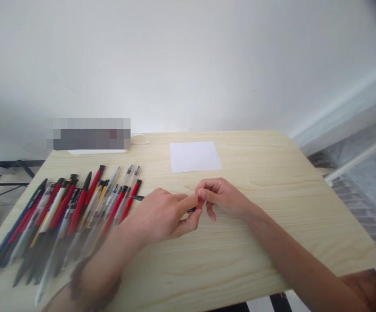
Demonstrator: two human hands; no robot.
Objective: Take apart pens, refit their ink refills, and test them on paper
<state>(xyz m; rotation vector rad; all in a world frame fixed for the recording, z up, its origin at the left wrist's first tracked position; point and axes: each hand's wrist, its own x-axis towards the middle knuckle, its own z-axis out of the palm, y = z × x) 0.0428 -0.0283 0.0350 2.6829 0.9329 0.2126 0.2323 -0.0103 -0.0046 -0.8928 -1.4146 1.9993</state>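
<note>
One dark, blurred band (74, 278) circles the left wrist, well nearer than the white sheet of paper (194, 157). Left of the sheet and nearer, loose pens (84, 195) lie side by side, mostly red or clear-barrelled. Just nearer than the sheet, the left hand (168, 214) has its fingers closed around a dark pen (137, 198), mostly hidden, whose tapered end points left. The right hand (222, 198) brings curled fingers and thumb to the left fingertips; whether it has hold of anything cannot be told. Sheet and pens rest on a pale wood-grain tabletop (272, 173). Left of the sheet and farther, a pixelated object (92, 138) stands, its contents unreadable. Beyond the sheet rises a white wall (188, 65).
</note>
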